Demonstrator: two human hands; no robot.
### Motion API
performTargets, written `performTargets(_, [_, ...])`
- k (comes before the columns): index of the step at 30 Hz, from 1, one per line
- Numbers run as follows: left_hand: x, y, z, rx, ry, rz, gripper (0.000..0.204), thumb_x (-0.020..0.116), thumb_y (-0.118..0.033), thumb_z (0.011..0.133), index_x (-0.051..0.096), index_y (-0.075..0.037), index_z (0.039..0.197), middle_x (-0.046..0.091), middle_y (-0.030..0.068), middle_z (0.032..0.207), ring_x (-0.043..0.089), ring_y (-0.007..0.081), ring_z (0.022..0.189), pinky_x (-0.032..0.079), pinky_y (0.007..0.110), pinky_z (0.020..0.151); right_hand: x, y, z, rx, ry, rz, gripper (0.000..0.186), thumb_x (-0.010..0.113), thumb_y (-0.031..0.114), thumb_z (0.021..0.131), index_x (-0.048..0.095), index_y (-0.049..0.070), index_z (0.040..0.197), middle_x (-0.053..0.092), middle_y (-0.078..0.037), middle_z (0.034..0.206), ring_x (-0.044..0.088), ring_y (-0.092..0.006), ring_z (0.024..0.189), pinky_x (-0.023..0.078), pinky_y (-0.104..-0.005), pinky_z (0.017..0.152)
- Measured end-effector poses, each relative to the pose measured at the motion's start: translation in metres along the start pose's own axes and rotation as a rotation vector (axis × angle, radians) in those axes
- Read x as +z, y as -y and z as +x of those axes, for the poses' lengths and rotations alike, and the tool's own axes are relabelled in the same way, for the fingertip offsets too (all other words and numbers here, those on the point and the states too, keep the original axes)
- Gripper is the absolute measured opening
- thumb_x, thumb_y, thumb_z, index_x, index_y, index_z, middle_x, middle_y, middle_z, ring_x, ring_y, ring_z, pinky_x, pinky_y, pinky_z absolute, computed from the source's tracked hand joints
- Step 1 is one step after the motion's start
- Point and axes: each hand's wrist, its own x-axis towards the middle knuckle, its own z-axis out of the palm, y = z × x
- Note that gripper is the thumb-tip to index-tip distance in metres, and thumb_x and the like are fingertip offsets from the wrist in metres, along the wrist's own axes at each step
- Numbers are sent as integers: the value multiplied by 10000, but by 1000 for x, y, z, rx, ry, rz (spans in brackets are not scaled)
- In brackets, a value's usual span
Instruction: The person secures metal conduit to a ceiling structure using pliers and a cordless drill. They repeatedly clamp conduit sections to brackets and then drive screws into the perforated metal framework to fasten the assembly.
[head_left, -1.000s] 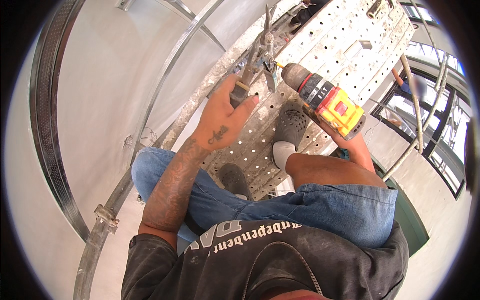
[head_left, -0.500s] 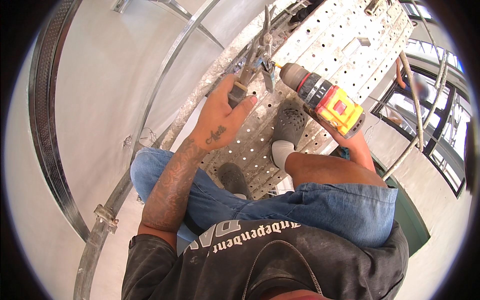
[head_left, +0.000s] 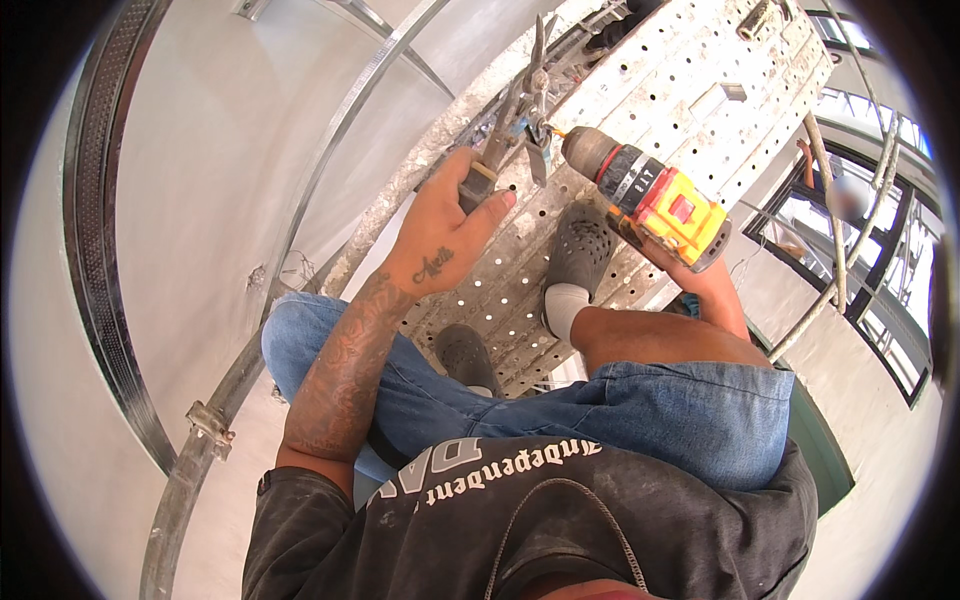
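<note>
My left hand (head_left: 448, 232) is closed around the dark handle of a snips-like metal tool (head_left: 512, 115), whose pointed jaws stand apart at the far end. A small bent metal piece (head_left: 538, 163) sits against the tool's right side; what holds it there I cannot make out. My right hand (head_left: 692, 268) is mostly hidden beneath a yellow, red and black cordless drill (head_left: 655, 195) and grips it from below. The drill points left, its thin yellowish bit (head_left: 557, 131) close to the metal piece. Whether they touch is unclear.
Below me is a perforated metal scaffold plank (head_left: 660, 110), with my clogs (head_left: 582, 245) on it. A small metal piece (head_left: 733, 92) lies farther along. Scaffold tubes (head_left: 205, 455) and metal channel strips (head_left: 100, 230) flank the left wall. Another person (head_left: 848, 198) is by the windows.
Both hands keep their holds. The drill and the snips-like tool have barely shifted. The surroundings moved slightly in the picture, and the person by the windows changed position a little.
</note>
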Motion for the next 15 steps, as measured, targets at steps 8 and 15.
performTargets(8, [2,7,3,10,8,18,468,688,-303,978,552,14,1295,614,133,962,576,228,896,477,397,815,6,-8,-1,-116,-17,-106,406,818,149,830,734,128,1226,729,-94,1183,680,-316,1084,527,-403,981])
performTargets(15, [3,0,5,2,8,54,413,692,-292,980,569,7,1238,627,142,969,587,230,895,482,400,811,3,0,-2,-19,0,-19,382,822,153,843,732,110,1211,734,-102,1168,688,-307,1063,531,-390,968])
